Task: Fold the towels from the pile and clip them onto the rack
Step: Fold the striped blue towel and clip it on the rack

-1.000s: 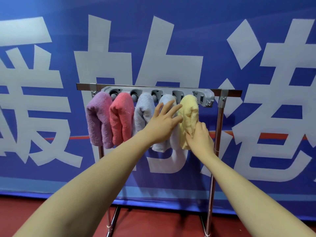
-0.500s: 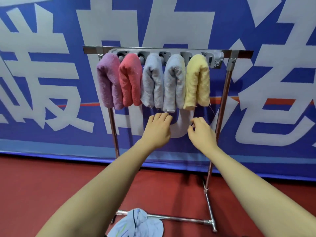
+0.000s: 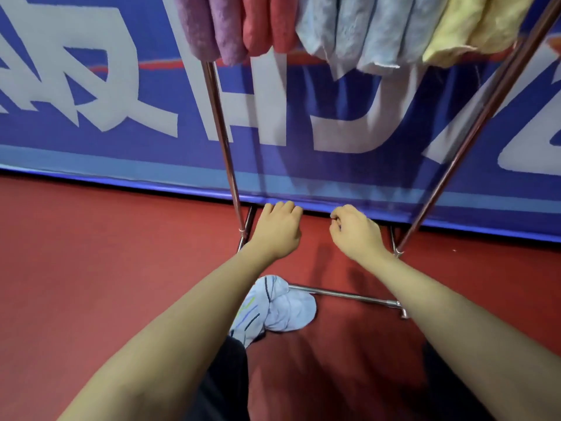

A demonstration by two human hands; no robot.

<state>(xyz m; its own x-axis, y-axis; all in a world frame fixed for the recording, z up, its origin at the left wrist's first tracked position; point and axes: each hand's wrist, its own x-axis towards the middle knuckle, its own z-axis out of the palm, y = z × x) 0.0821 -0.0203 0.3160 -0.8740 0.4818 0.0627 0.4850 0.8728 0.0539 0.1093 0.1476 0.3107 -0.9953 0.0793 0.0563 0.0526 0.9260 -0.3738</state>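
hands [image 3: 315,230] apart, between rack posts [image 3: 223,138]

Bare forearms, sleeveless; dark trousers [image 3: 224,387]

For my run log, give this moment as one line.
hands: empty, low | rack: five towels | floor: striped towel

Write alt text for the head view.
Two empty hands, left and right, reach down toward a white striped towel lying on the red floor. Above hang purple, red, two pale blue and yellow towels on the rack.
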